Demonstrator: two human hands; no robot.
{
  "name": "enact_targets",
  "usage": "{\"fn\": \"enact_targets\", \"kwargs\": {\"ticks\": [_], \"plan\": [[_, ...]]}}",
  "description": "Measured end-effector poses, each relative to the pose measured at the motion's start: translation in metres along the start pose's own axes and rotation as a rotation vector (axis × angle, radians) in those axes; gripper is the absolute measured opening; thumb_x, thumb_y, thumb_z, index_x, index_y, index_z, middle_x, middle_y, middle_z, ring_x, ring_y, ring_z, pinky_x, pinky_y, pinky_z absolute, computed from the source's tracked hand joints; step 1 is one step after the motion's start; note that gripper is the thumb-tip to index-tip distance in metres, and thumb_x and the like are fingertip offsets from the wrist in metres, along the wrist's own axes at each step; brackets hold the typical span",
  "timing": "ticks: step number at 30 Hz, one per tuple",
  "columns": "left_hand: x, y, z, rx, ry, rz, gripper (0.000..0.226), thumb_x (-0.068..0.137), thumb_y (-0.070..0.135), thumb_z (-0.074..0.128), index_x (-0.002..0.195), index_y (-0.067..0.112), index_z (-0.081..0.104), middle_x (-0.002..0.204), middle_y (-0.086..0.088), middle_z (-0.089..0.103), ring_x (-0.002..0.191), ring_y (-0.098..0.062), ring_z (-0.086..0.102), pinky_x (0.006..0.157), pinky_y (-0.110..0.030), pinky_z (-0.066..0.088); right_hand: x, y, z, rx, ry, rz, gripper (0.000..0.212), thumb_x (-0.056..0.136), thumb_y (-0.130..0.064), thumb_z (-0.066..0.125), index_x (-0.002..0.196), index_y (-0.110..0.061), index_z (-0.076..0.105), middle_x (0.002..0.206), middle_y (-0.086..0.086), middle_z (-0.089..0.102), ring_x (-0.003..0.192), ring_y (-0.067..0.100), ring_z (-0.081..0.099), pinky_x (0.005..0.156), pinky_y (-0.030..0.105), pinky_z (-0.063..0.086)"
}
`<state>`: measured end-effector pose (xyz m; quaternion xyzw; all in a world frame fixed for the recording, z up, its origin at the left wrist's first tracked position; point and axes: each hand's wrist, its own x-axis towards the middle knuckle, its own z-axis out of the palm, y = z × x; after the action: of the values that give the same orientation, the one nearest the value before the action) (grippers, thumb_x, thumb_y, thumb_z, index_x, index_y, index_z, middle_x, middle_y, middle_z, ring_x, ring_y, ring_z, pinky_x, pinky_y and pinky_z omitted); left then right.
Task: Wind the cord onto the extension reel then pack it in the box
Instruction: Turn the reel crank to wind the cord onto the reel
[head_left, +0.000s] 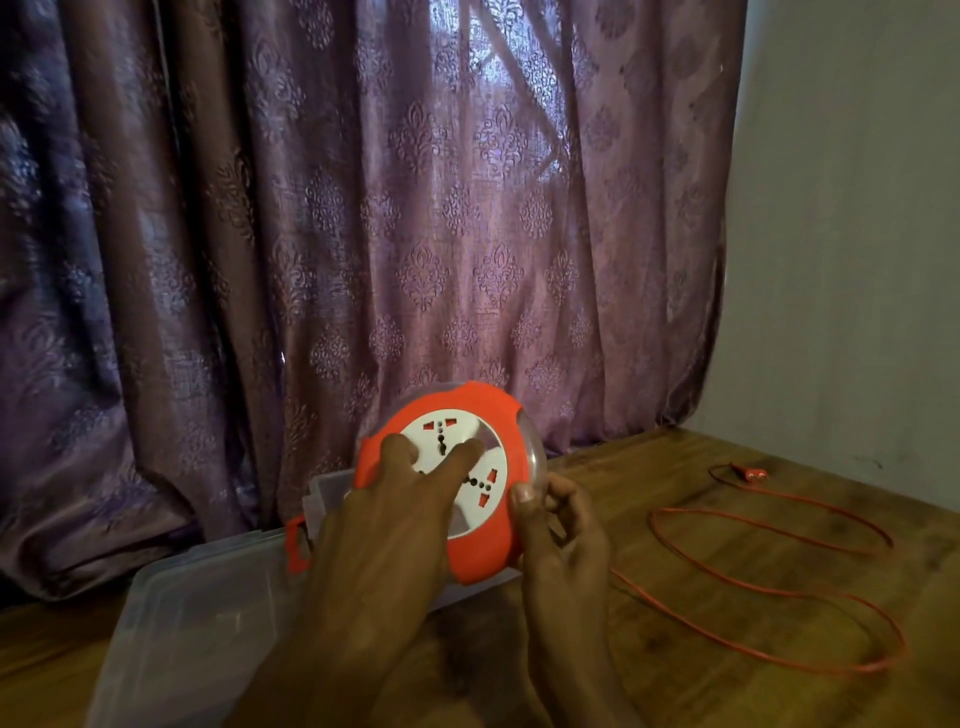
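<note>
We read this as the winding step, barely begun. Our left hand (395, 525) lies spread across the white socket face of the extension reel (451, 483), fingers straight and pressing, with nothing curled round it. Our right hand (563, 540) holds the reel's rim at about four o'clock, thumb on the orange edge and fingers curled behind. The reel is held tilted up off the wooden table (727, 649), above the near edge of the clear plastic box (208, 613), which sits at about eight o'clock from it.

Most of the red cord (779, 592) is not yet wound: it lies in loose loops on the table out at four o'clock from the reel, and its plug (750, 473) rests well apart at three o'clock, near the wall.

Next, we judge, the face must be turned while the rim is steadied, drawing cord in evenly so the loops do not knot.

For room, the curtain (363, 208) hangs close behind at twelve o'clock and the wall closes three o'clock; the table to the right, where the cord lies, gives it a free run in
</note>
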<state>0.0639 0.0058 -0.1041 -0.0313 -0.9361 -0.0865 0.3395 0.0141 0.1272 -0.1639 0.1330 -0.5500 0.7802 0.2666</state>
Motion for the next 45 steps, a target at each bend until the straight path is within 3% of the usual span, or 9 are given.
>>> {"fn": "enact_targets", "kwargs": {"ticks": [9,14,18,20,25,31,38,42,45], "plan": [[0.006,-0.019,-0.006,0.006,-0.058,0.138,0.083,0.075,0.033,0.065,0.126,0.064,0.008,0.144,0.007,0.015,0.109,-0.029,0.059,0.075,-0.034,0.047,0.0,0.003,0.002,0.049,-0.026,0.062,0.029,0.081,-0.045,0.078,0.1,-0.025,0.071,0.1,0.009,0.076,0.094,0.035,0.074,0.073,0.055,0.061],[0.008,-0.027,-0.01,-0.024,-0.059,0.194,0.084,0.072,0.036,0.069,0.124,0.065,0.01,0.145,0.011,0.016,0.109,-0.024,0.058,0.078,-0.034,0.048,0.003,0.004,0.001,0.141,-0.078,0.162,0.028,0.081,-0.039,0.079,0.101,-0.021,0.073,0.101,0.011,0.078,0.089,0.029,0.078,0.059,0.031,0.06],[0.007,-0.019,-0.013,0.018,-0.065,0.229,0.084,0.068,0.039,0.075,0.13,0.055,0.02,0.133,0.016,0.031,0.094,-0.018,0.063,0.068,-0.035,0.053,0.006,0.005,-0.002,0.129,-0.11,0.177,0.032,0.079,-0.039,0.073,0.101,-0.016,0.073,0.098,0.016,0.078,0.087,0.027,0.076,0.063,0.035,0.062],[0.006,-0.017,-0.013,0.045,-0.054,0.182,0.081,0.075,0.037,0.068,0.135,0.055,0.016,0.138,0.014,0.027,0.095,-0.021,0.063,0.071,-0.036,0.053,0.006,0.005,-0.003,0.104,-0.115,0.143,0.031,0.084,-0.037,0.076,0.106,-0.015,0.073,0.099,0.012,0.078,0.091,0.027,0.076,0.069,0.036,0.062],[0.005,-0.018,-0.021,0.075,0.027,0.101,0.062,0.088,0.037,0.052,0.139,0.05,0.019,0.14,0.011,0.028,0.096,-0.022,0.063,0.072,-0.033,0.047,0.005,0.005,-0.002,0.141,-0.086,0.131,0.037,0.082,-0.037,0.074,0.11,-0.013,0.071,0.105,0.021,0.073,0.093,0.034,0.076,0.061,0.03,0.06],[0.006,-0.019,-0.012,0.072,-0.084,0.104,0.083,0.086,0.038,0.057,0.138,0.061,-0.003,0.156,0.014,0.01,0.118,-0.024,0.055,0.087,-0.034,0.046,0.007,0.006,-0.005,0.126,-0.107,0.128,0.038,0.085,-0.036,0.075,0.114,-0.012,0.07,0.108,0.019,0.074,0.098,0.034,0.075,0.063,0.033,0.061],[0.005,-0.026,-0.007,0.022,-0.167,0.155,0.076,0.078,0.049,0.057,0.125,0.072,0.002,0.155,0.008,0.011,0.119,-0.03,0.053,0.087,-0.036,0.045,0.009,0.009,-0.008,0.068,-0.136,0.088,0.021,0.091,-0.028,0.068,0.11,-0.019,0.073,0.104,0.005,0.079,0.1,0.028,0.076,0.084,0.052,0.063],[0.007,-0.029,-0.008,0.117,-0.13,0.195,0.078,0.08,0.043,0.066,0.122,0.067,0.005,0.155,0.012,0.008,0.11,-0.031,0.057,0.081,-0.038,0.047,0.009,0.009,-0.007,0.076,-0.163,0.087,0.019,0.091,-0.029,0.068,0.107,-0.021,0.075,0.103,0.006,0.079,0.098,0.029,0.076,0.071,0.037,0.064],[0.008,-0.034,-0.009,0.096,-0.099,0.236,0.072,0.085,0.027,0.061,0.124,0.066,0.015,0.158,0.017,0.008,0.118,-0.028,0.055,0.082,-0.037,0.049,0.01,0.011,-0.007,0.079,-0.147,0.107,0.032,0.083,-0.037,0.067,0.107,-0.018,0.074,0.104,0.007,0.079,0.1,0.032,0.075,0.071,0.04,0.064]]}}
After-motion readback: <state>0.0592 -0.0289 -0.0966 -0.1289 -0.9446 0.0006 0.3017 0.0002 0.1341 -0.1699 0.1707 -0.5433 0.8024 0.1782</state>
